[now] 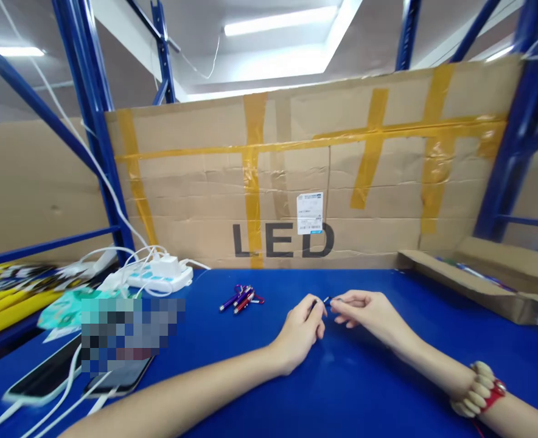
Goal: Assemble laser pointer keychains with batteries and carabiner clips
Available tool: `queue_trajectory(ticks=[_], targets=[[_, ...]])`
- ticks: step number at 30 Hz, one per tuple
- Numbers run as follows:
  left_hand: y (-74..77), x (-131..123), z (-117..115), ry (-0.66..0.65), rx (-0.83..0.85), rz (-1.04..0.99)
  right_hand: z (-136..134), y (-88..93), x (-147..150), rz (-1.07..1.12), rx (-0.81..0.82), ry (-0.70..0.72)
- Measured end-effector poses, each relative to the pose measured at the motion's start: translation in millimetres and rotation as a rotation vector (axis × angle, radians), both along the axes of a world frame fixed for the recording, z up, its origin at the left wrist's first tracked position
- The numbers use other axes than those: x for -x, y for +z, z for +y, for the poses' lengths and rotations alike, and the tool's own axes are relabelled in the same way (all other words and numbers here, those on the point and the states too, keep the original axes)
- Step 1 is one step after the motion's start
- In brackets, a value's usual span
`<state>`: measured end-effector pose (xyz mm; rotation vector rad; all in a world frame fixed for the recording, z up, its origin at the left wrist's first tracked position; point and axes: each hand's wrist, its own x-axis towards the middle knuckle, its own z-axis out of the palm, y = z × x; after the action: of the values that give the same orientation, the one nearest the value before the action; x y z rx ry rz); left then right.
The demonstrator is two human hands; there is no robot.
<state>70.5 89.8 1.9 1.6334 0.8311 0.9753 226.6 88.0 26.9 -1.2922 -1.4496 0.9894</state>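
Observation:
Above the blue tabletop [260, 377], my left hand [296, 337] is closed around a small black pen-like cylinder [314, 303], mostly hidden by the fingers. Close to its right, my right hand [372, 313] pinches something tiny between thumb and fingertips; its kind is too small to tell. A small shiny metallic piece [327, 300] shows between the two hands; I cannot tell which hand bears it. Further back on the left lies a small pile of purple and red metal penlight-like tubes [242, 298] with clips.
At left, phones [45, 371] with white cables lie near a white power strip [162, 277] and a teal packet [63, 310]. Yellow items [17, 313] fill the far left. An open cardboard box [470, 289] with pens stands at right. A taped cardboard wall [205, 201] closes the back.

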Motion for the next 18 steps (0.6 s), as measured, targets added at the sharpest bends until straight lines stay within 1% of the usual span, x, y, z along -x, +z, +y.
queue_trajectory(ticks=[4, 8, 14, 18], targets=[[2.8, -4, 5, -0.015, 0.005, 0.022, 9, -4.1, -6, 0.028, -0.087, 0.018], [4.6, -4, 4, -0.026, 0.027, 0.053, 9, -6.5, -10, -0.033, -0.144, 0.035], [2.4, -3, 3, -0.013, 0.060, 0.009, 5, -8.4, -8, -0.072, -0.061, 0.063], [2.2, -3, 2, -0.004, 0.067, -0.005, 4, -15.0, -8, -0.133, -0.087, 0.102]])
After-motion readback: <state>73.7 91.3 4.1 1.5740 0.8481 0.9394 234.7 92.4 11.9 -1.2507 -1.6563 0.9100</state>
